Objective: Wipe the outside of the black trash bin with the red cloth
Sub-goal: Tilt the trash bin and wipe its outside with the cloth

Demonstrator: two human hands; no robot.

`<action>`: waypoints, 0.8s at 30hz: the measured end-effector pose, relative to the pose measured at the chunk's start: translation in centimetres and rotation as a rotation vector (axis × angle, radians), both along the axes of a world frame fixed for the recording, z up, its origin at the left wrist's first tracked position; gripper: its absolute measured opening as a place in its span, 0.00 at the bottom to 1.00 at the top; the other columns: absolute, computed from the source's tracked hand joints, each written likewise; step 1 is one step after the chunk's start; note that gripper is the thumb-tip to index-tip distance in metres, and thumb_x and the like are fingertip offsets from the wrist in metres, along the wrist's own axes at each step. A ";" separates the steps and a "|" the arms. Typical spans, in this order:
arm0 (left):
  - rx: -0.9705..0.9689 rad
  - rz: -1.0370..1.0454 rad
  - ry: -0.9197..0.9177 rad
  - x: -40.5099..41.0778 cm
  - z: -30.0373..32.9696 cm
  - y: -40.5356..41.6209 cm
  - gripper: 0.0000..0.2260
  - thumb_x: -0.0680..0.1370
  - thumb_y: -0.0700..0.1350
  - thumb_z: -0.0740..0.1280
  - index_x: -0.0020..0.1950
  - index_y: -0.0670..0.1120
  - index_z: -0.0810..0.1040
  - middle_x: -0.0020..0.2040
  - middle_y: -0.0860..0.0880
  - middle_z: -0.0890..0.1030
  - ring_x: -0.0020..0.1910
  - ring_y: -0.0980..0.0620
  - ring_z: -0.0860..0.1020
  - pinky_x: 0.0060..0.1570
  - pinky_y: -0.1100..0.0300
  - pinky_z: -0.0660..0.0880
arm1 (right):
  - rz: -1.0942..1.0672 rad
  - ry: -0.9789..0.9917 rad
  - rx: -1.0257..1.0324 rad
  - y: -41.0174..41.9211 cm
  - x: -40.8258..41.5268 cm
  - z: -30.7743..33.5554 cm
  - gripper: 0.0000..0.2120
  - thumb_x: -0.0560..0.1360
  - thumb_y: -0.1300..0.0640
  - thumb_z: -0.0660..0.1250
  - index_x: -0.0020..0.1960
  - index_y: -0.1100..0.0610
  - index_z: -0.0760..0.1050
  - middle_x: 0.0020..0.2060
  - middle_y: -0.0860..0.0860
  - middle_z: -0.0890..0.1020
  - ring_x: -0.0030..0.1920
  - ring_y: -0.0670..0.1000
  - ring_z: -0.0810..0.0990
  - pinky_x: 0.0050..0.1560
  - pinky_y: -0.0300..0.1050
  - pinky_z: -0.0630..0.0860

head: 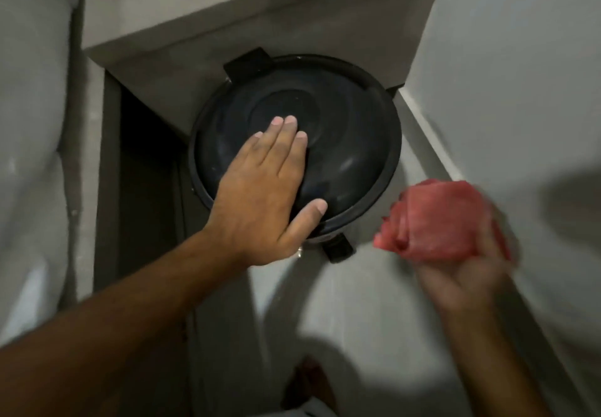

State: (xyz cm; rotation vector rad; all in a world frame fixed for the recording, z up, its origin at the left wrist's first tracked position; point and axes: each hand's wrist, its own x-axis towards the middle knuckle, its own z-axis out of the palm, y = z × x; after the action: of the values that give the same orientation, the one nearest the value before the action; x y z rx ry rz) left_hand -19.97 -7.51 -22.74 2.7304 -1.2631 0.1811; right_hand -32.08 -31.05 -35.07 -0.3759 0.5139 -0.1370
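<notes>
I look straight down on the round black trash bin (351, 143), which stands in a corner with its domed lid closed. My left hand (263, 189) lies flat on the lid, fingers together, thumb spread toward the near rim. The bunched red cloth (439, 218) is gripped in my right hand (465, 276), which is blurred and held in the air to the right of the bin, near the wall and apart from the bin.
The bin's foot pedal (338, 249) sticks out at its near side on the grey floor. A wall (520, 75) runs close along the right and a grey ledge (182, 45) behind. A dark gap (146, 182) and a pale surface (29, 124) lie to the left. My foot (309, 381) is below.
</notes>
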 end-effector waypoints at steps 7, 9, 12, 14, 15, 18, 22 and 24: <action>0.138 0.052 -0.041 -1.1 1.1 -0.7 0.50 0.69 0.75 0.56 0.75 0.36 0.58 0.77 0.36 0.59 0.77 0.41 0.55 0.74 0.44 0.55 | -0.130 0.330 -0.142 4.4 0.4 -3.0 0.28 0.82 0.40 0.58 0.75 0.57 0.67 0.63 0.57 0.81 0.62 0.60 0.79 0.67 0.63 0.71; 0.262 0.070 0.012 -1.4 2.2 -1.3 0.56 0.64 0.77 0.58 0.76 0.37 0.53 0.78 0.37 0.54 0.77 0.41 0.51 0.75 0.46 0.52 | -0.113 0.421 -0.227 4.6 -1.4 -2.5 0.25 0.80 0.40 0.62 0.68 0.57 0.74 0.57 0.54 0.84 0.58 0.56 0.82 0.62 0.59 0.76; 0.406 0.099 0.027 -1.3 3.0 -2.1 0.59 0.60 0.75 0.62 0.77 0.37 0.47 0.79 0.37 0.49 0.78 0.41 0.47 0.75 0.50 0.47 | -0.131 0.481 -0.424 4.3 -4.5 -1.3 0.21 0.73 0.35 0.68 0.50 0.54 0.80 0.38 0.46 0.86 0.40 0.46 0.84 0.40 0.47 0.79; 0.430 0.130 0.026 -1.3 2.9 -2.4 0.60 0.58 0.72 0.63 0.77 0.38 0.44 0.79 0.37 0.47 0.78 0.41 0.46 0.73 0.52 0.45 | -0.112 0.480 -0.480 3.6 -5.8 -1.2 0.27 0.63 0.29 0.67 0.49 0.49 0.81 0.44 0.48 0.86 0.44 0.49 0.84 0.44 0.48 0.78; 0.424 0.140 0.029 -1.3 2.7 -2.6 0.60 0.58 0.71 0.63 0.77 0.38 0.43 0.79 0.37 0.47 0.78 0.40 0.45 0.73 0.52 0.44 | -0.083 0.466 -0.490 3.1 -6.1 -1.3 0.32 0.61 0.27 0.66 0.54 0.49 0.81 0.49 0.52 0.86 0.48 0.53 0.84 0.48 0.50 0.78; 0.378 0.147 0.062 -1.8 2.3 -3.0 0.59 0.58 0.68 0.66 0.76 0.39 0.42 0.79 0.37 0.44 0.77 0.41 0.42 0.73 0.50 0.43 | -0.038 0.393 -0.449 1.8 -6.9 -1.7 0.36 0.66 0.29 0.63 0.65 0.51 0.77 0.52 0.54 0.86 0.47 0.54 0.84 0.40 0.49 0.78; 0.280 0.155 0.078 -2.3 2.1 -2.5 0.58 0.58 0.63 0.69 0.77 0.40 0.44 0.79 0.39 0.44 0.77 0.44 0.40 0.75 0.48 0.45 | -0.060 0.392 -0.406 1.7 -7.1 -1.1 0.37 0.67 0.31 0.63 0.68 0.52 0.75 0.54 0.54 0.84 0.48 0.51 0.85 0.41 0.48 0.79; 0.305 0.120 0.082 -2.5 2.0 -2.1 0.57 0.58 0.63 0.68 0.77 0.41 0.42 0.79 0.41 0.42 0.77 0.45 0.38 0.76 0.46 0.47 | -0.036 0.398 -0.416 2.3 -7.2 -0.9 0.38 0.68 0.32 0.62 0.70 0.54 0.73 0.54 0.51 0.83 0.51 0.49 0.82 0.44 0.46 0.77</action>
State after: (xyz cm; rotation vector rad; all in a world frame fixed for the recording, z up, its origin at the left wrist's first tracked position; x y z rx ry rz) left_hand -22.52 -9.60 -20.70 3.0349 -1.1925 -0.1215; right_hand -39.27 -28.77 -35.95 -0.8100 0.8888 -0.2063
